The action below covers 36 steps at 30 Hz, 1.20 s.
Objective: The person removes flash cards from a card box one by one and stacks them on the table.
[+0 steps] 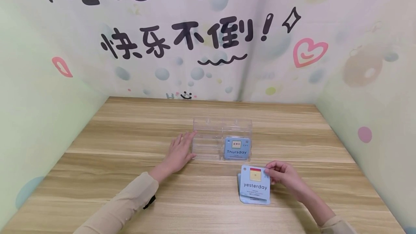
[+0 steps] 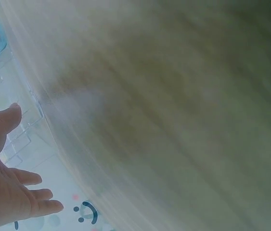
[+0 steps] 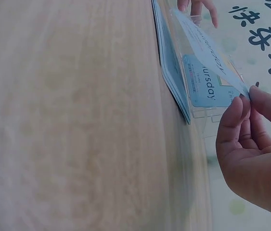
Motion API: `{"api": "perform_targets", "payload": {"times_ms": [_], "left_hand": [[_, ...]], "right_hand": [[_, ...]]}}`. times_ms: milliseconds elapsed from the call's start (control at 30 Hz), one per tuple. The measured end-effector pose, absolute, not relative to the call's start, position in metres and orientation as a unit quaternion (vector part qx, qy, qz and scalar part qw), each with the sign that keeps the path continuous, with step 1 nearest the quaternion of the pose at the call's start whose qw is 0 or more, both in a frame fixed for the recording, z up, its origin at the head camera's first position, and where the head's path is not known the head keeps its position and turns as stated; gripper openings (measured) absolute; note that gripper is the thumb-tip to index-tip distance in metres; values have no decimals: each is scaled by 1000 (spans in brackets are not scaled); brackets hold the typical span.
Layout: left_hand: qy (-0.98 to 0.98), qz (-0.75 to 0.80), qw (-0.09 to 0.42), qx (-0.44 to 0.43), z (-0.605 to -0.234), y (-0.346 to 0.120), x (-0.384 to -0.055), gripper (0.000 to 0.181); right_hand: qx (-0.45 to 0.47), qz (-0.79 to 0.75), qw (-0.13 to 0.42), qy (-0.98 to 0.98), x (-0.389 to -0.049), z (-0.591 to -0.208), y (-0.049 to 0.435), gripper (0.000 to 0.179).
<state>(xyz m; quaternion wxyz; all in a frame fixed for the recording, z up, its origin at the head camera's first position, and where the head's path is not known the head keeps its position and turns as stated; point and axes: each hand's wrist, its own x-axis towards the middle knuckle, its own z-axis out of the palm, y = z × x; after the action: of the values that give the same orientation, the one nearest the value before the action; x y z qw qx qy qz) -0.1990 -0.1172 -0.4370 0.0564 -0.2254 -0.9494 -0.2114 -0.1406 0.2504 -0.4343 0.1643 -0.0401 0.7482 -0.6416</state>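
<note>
In the head view my right hand [image 1: 287, 178] pinches the upper right corner of a blue "yesterday" card [image 1: 255, 190], tilted up above a small stack of blue cards [image 1: 243, 201] on the table. The right wrist view shows the thumb and index finger on the edge of that card [image 3: 207, 48]. My left hand [image 1: 178, 152] has its fingers extended and touches the left side of a clear plastic card holder [image 1: 208, 143]. A "Thursday" card [image 1: 236, 154] stands in the holder's right compartment; no card shows in the left one.
The wood-grain table [image 1: 136, 125] reaches back to a printed wall cloth [image 1: 156, 82] with large black characters. Pale side walls [image 1: 39, 118] flank it. A small black item [image 1: 149, 202] shows at my left sleeve.
</note>
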Motion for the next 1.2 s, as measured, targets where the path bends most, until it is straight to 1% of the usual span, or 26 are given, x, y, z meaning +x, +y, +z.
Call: {"api": "perform_targets", "payload": {"times_ms": [233,567,933,1067,1200], "left_hand": [[-948,-210,68,-229,-438,-117,-199,78],[-946,-206,83,-235,-438,-117,-199,79],[-947,-211,75,-231,-437,-117,-199,78],[-948,-207,72,-231,-436,-117,-198,77],[-949,-203,70,-229,-436,-117,-199,78]], "right_hand": [[-34,-635,169,753,-140,-439,251,13],[-28,-642,177,746,-141,-440,252,12],[-30,-644,204,736,-142,-439,253,11],[-25,-638,217,738,-142,-440,252,15],[-25,-629,217,746,-142,-442,250,20]]}}
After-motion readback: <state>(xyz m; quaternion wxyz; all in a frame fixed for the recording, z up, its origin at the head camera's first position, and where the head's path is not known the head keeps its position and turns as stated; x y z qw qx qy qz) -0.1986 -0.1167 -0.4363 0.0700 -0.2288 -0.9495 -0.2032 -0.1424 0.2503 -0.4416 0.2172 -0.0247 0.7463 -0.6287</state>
